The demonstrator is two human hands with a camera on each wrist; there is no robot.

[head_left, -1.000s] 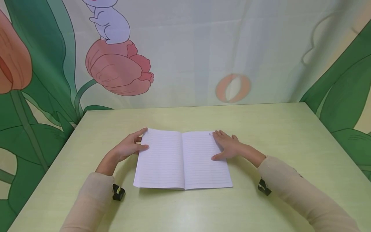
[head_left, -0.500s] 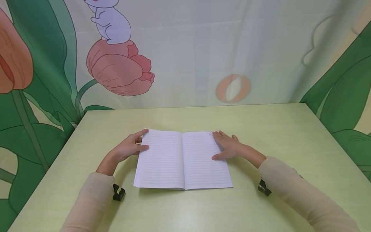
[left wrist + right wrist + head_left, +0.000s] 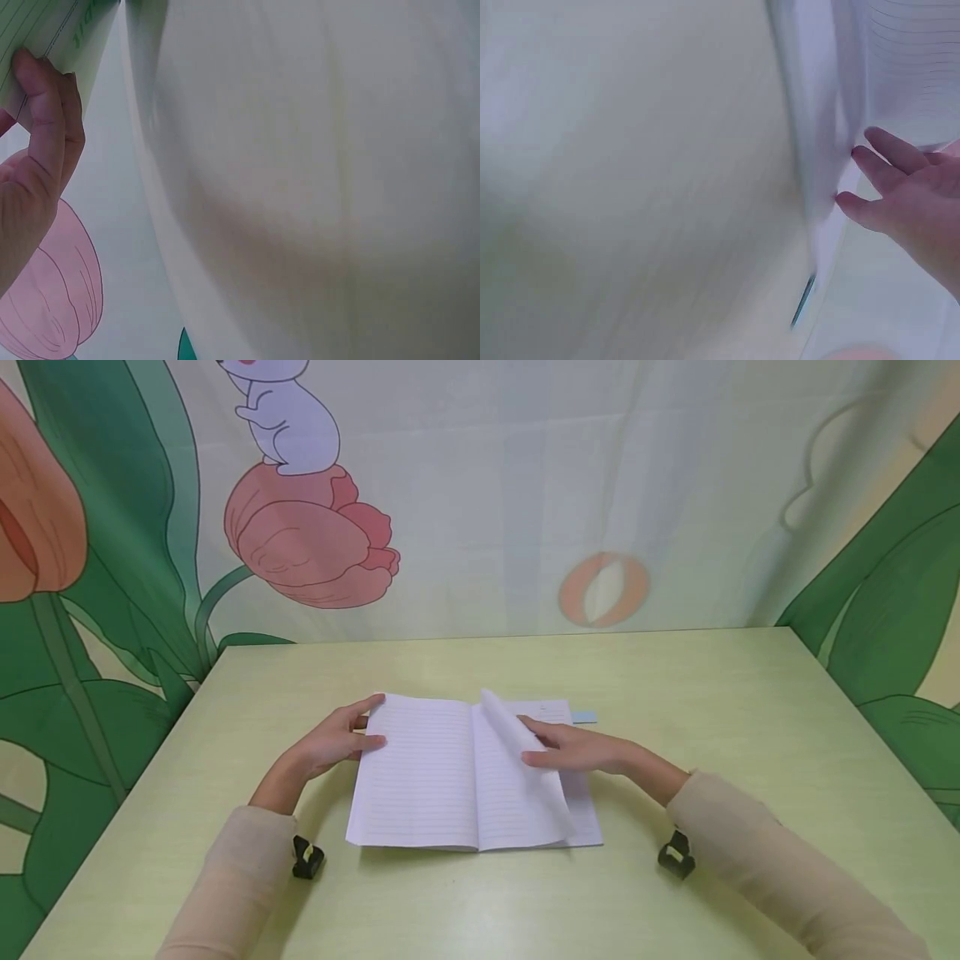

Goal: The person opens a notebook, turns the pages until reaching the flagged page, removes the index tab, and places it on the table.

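A lined notebook (image 3: pixel 420 785) lies open on the table, its pages blank apart from faint ruling and a small mark at the top right. My left hand (image 3: pixel 330 742) grips its left edge, thumb over the page and the other fingers at the border and beneath. On the other half, my right hand (image 3: pixel 585 748) holds a lifted page (image 3: pixel 525 797) between thumb and fingers, and that page curls up and leftward. Behind it a light blue tab (image 3: pixel 584 717) sticks out past the notebook's right side. In the right wrist view the fingertips (image 3: pixel 861 154) meet the page's edge.
The pale green-yellow table (image 3: pixel 465 910) reaches back to a curtain (image 3: pixel 480 510) printed with flowers and a white animal. Black wrist devices sit under both sleeves, one at the left (image 3: pixel 307 857) and another black device (image 3: pixel 677 855) at the right.
My right hand, flat on the right page before, has lifted a page and drawn it leftward, uncovering the blue tab. The left hand stays in place.
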